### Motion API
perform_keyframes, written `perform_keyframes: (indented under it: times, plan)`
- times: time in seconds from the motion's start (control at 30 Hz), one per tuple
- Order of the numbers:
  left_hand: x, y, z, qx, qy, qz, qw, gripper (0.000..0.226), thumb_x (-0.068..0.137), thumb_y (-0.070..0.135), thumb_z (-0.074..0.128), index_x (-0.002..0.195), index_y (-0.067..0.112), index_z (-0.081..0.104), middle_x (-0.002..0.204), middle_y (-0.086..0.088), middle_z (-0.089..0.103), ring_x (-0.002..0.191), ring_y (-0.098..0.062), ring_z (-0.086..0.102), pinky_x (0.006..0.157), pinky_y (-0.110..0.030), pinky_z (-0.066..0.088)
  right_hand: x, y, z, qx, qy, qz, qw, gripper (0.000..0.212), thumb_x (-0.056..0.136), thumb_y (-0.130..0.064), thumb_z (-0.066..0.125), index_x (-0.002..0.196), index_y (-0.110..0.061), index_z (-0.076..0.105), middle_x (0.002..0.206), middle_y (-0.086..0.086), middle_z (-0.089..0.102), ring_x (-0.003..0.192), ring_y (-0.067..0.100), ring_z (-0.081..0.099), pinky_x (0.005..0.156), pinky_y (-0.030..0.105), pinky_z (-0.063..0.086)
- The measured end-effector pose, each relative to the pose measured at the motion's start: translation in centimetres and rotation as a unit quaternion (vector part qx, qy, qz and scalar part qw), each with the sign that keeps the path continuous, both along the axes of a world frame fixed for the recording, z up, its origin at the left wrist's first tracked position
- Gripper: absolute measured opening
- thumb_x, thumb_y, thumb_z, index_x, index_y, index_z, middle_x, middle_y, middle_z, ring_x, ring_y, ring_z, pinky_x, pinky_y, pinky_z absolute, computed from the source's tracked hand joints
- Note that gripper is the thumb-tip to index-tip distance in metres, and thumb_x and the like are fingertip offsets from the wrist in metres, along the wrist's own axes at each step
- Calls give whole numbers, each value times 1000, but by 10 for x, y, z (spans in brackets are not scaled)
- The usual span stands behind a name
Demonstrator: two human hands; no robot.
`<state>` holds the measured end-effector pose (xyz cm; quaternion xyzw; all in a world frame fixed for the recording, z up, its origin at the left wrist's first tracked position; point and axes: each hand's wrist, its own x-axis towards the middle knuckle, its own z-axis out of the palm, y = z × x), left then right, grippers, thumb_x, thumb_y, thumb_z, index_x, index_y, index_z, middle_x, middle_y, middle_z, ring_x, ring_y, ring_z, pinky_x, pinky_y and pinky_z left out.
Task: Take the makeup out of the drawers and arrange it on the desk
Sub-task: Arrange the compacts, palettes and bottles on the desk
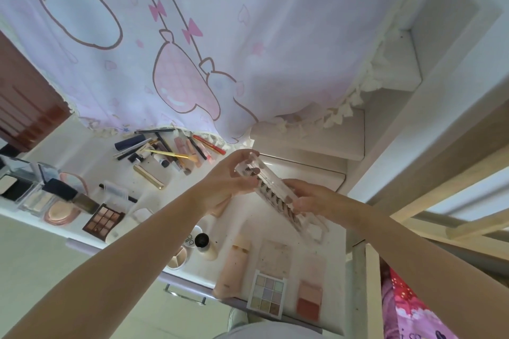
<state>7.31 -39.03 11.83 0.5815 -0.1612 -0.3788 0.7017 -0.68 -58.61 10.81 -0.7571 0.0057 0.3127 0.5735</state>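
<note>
Both hands held a clear false-lash tray point(275, 195) above the desk point(278, 231): the left hand point(231, 181) gripped its far end, the right hand point(308, 198) pinched the near end. It likely needed a bare spot beside the pastel palette point(267, 294). No lettering was readable.

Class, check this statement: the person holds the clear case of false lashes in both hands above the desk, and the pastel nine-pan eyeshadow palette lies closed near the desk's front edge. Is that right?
Not quite. The head view shows the pastel palette lying open, its nine pans exposed. The rest stands: the left hand and right hand hold the clear lash case above the desk.
</note>
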Motion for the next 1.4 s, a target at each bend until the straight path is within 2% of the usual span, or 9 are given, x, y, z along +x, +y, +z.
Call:
perform_keyframes:
  times: [0.1, 0.2, 0.5, 0.67, 0.83, 0.93, 1.03, 1.27, 1.4]
  plan:
    - [3, 7, -9, -21, 55, -2, 998, 78, 50, 6, 66, 124, 9, 43, 92, -9, 57, 88, -22, 60, 84, -38, 48, 6, -4, -7, 43, 57, -39, 997, 77, 57, -44, 63, 128, -28, 40, 94, -6, 59, 78, 8, 62, 78, 22, 51]
    - [7, 16, -17, -49, 141, 14, 989, 53, 61, -4, 49, 111, 12, 52, 91, -11, 64, 77, -18, 68, 63, -28, 56, 7, -17, -7, 155, 119, -93, 976, 93, 38, -65, 76, 117, -23, 50, 90, 4, 61, 76, 21, 60, 76, 33, 49]
    - [10, 38, -62, -78, 247, 91, 962, 49, 71, -18, 32, 92, 6, 70, 81, -11, 70, 67, -19, 69, 53, -24, 55, -1, -36, -38, 330, 121, -340, 872, 68, 76, -66, 29, 108, -14, 59, 97, 13, 71, 81, 34, 69, 65, 43, 58]
    - [7, 42, -80, -57, 256, 95, 960, 45, 65, -14, 40, 92, 7, 70, 85, -12, 68, 73, -20, 69, 60, -27, 57, -10, -21, -58, 118, -27, -384, 915, 23, 84, 2, 53, 107, 2, 57, 88, 7, 66, 64, 8, 68, 61, 18, 57]
    - [9, 40, -91, -38, 260, 77, 962, 49, 72, -20, 38, 106, 9, 59, 91, -13, 65, 79, -22, 68, 65, -30, 58, -8, -7, -59, -109, -114, -362, 919, 18, 88, -1, 50, 90, -9, 66, 83, 8, 68, 70, 18, 60, 66, 24, 52]
    - [12, 33, -98, 190, 86, -22, 978, 54, 78, -19, 49, 122, 13, 49, 101, -3, 61, 100, -22, 62, 81, -27, 53, -1, -6, -51, -241, -233, -281, 899, 15, 88, -7, 52, 90, -5, 67, 84, 14, 69, 75, 29, 61, 76, 31, 46]
    - [19, 20, -101, 399, -140, -98, 901, 50, 75, 1, 66, 120, 16, 51, 108, 3, 59, 111, -20, 53, 98, -32, 41, 9, -8, -48, -305, -275, -207, 888, 16, 90, -11, 51, 82, -8, 65, 68, 4, 64, 64, 20, 55, 61, 25, 36]
    - [31, -3, -102, 512, -245, -203, 798, 36, 77, 13, 67, 111, 10, 54, 117, -6, 60, 109, -20, 53, 87, -23, 35, 25, -11, -60, -338, -267, -141, 891, 28, 91, -13, 50, 64, -19, 44, 46, -12, 35, 50, 13, 38, 56, 26, 28]
    - [31, -11, -109, 555, -278, -221, 752, 33, 81, 11, 62, 112, 5, 54, 116, -9, 60, 107, -23, 55, 83, -25, 42, 31, -9, -63, -342, -251, -159, 891, 19, 91, -13, 50, 88, -6, 67, 67, -1, 63, 67, 13, 46, 68, 27, 37]
